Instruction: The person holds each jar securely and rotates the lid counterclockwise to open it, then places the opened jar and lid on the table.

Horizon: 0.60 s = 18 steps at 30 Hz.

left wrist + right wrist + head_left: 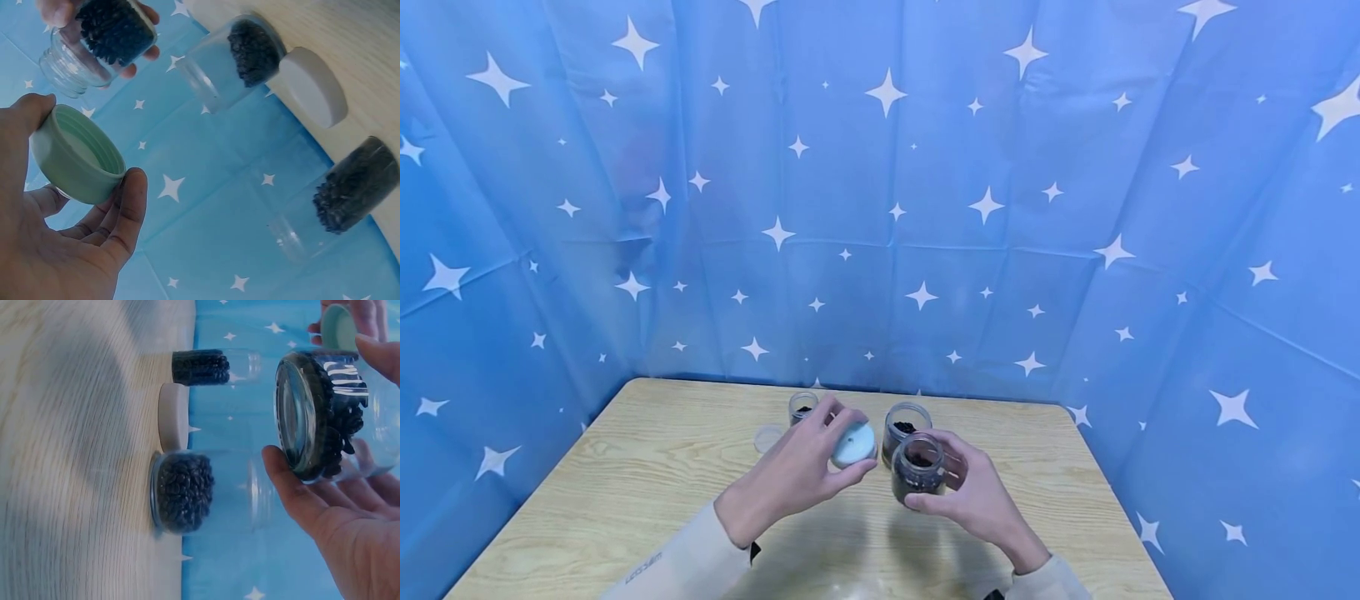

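My left hand (808, 458) grips a mint-green screw lid (853, 444) by its rim. In the left wrist view, the threaded inside of that lid faces the camera. With my right hand (973, 483) I hold a clear glass jar (917, 475) off the table, its mouth uncovered and dark beans (337, 419) inside. The lid and this jar are apart, side by side. Just behind the held jar stands another open glass jar (907, 414), partly filled with dark beans. A smaller open jar (803, 403) of dark contents is behind my left hand.
A white lid (312, 87) rests on the wood-grain table (662, 483) between the two standing jars. Left of the small jar lies a clear disc-like lid (768, 437). A blue curtain (850, 167) with white stars surrounds the table's back and sides.
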Tool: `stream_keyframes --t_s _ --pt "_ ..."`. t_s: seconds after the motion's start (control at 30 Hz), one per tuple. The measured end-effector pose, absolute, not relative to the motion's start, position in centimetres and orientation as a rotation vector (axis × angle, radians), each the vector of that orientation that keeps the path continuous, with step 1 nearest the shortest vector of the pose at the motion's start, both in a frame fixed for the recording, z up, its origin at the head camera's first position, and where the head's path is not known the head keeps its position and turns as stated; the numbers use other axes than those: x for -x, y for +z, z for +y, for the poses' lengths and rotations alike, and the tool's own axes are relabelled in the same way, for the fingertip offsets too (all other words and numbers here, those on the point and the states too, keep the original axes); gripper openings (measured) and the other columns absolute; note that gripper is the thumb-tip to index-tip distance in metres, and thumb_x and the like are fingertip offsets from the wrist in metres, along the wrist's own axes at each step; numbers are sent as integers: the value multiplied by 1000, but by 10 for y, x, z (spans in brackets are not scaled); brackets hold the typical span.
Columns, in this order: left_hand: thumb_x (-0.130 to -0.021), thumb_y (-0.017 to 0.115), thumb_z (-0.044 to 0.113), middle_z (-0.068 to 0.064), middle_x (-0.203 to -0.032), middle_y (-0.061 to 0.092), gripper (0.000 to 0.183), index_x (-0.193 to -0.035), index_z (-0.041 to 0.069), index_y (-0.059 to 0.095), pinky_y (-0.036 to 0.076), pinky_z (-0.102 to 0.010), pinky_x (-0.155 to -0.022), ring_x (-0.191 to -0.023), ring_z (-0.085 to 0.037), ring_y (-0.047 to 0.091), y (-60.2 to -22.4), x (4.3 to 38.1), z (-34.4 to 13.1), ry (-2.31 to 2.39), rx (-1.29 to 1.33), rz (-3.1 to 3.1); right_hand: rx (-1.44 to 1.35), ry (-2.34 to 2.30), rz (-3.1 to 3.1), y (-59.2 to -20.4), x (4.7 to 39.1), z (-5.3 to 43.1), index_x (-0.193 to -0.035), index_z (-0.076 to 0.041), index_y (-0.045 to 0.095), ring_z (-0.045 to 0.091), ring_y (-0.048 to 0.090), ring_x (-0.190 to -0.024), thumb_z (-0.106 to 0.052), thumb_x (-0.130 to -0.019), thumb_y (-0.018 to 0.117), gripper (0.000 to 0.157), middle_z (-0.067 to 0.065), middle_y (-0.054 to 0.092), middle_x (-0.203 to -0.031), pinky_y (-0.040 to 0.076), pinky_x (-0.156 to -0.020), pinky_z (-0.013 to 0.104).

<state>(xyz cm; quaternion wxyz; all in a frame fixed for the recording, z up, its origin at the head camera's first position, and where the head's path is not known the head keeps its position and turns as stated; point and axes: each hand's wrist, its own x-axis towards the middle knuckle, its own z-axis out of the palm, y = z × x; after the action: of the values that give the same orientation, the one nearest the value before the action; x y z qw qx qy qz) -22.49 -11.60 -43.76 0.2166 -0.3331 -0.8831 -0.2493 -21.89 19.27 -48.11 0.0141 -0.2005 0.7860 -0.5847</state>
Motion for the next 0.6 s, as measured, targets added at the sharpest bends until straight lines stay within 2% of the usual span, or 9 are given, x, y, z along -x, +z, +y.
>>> stream_keyframes --t_s 0.2,0.47,0.6 --pt "-104 90 42 -3 -128 64 47 -141 19 72 66 -24 -82 -101 -12 70 -450 226 -119 -671 907 -2524 581 -1816 2464 -483 219 195 -157 -25 66 42 74 -145 -18 -89 103 78 9 74 -155 67 -114 45" --pt "-105 89 36 -3 -124 64 46 -143 17 71 65 -24 -85 -100 -10 67 -469 230 -119 -643 966 -2570 612 -1844 2450 -484 219 197 -157 -22 66 41 75 -143 -15 -89 103 78 12 75 -153 65 -113 35" --pt "-105 89 32 -3 -123 64 44 -142 17 70 65 -22 -86 -100 -9 68 -476 231 -117 -653 989 -2598 622 -1835 2459 -484 219 198 -157 -21 65 40 75 -143 -17 -89 102 77 13 74 -153 65 -113 36"
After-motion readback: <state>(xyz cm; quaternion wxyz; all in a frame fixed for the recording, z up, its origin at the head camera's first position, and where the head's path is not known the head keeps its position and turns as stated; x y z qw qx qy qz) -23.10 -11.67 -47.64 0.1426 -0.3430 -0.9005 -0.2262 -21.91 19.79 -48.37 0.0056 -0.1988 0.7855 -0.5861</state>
